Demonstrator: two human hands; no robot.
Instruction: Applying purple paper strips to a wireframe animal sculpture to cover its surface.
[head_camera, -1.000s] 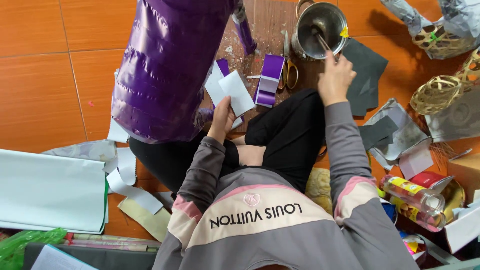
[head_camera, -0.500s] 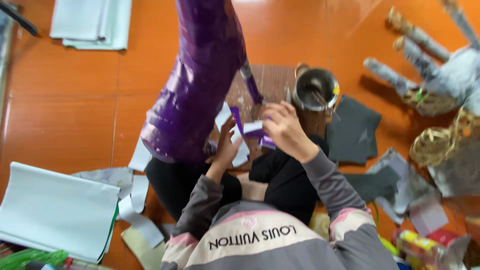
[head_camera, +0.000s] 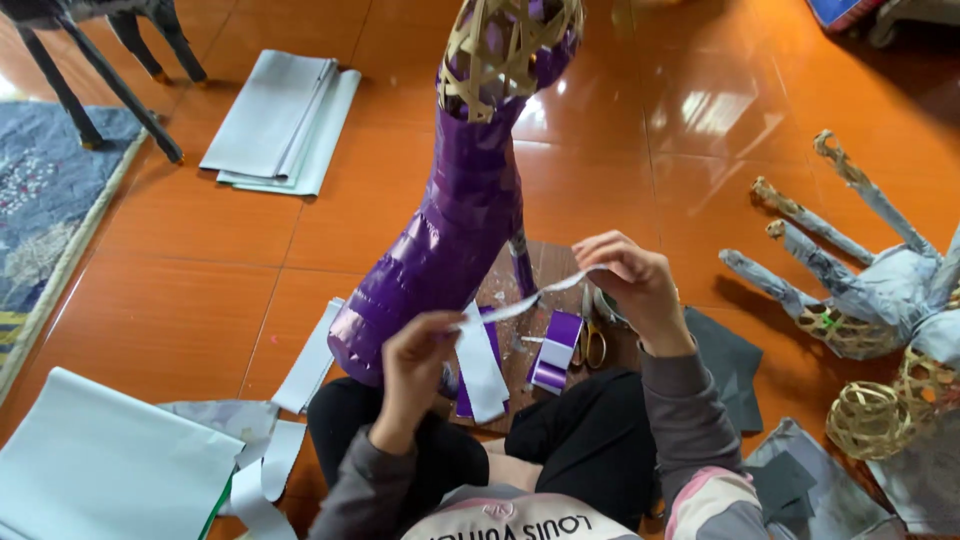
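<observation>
Paper strip (head_camera: 530, 300), pale and narrow, stretches between the person's two hands, just in front of the tall purple figure (head_camera: 450, 240) that rises from the orange tiled floor (head_camera: 200, 260). That figure is the biggest thing here: a woven bamboo frame (head_camera: 505, 45) still bare at its top, wrapped in glossy purple paper below. At the lower left lies a large stack of pale grey sheets (head_camera: 100, 470), and a second folded stack (head_camera: 280, 125) rests farther off on the tiles. To the right sits a grey paper-covered frame with long prongs (head_camera: 860, 280), and a small bare woven ball (head_camera: 868, 420) just beside it. Under the figure's base a brown board (head_camera: 555, 265) carries purple paper pieces (head_camera: 555, 350) and scissors (head_camera: 593, 340). The right hand (head_camera: 635, 285) pinches the far end of the strip between thumb and fingertips, fingers curled in. The left hand (head_camera: 415, 365) grips the near end along with a wider white piece (head_camera: 480, 370) hanging down, fingers closed around them.
</observation>
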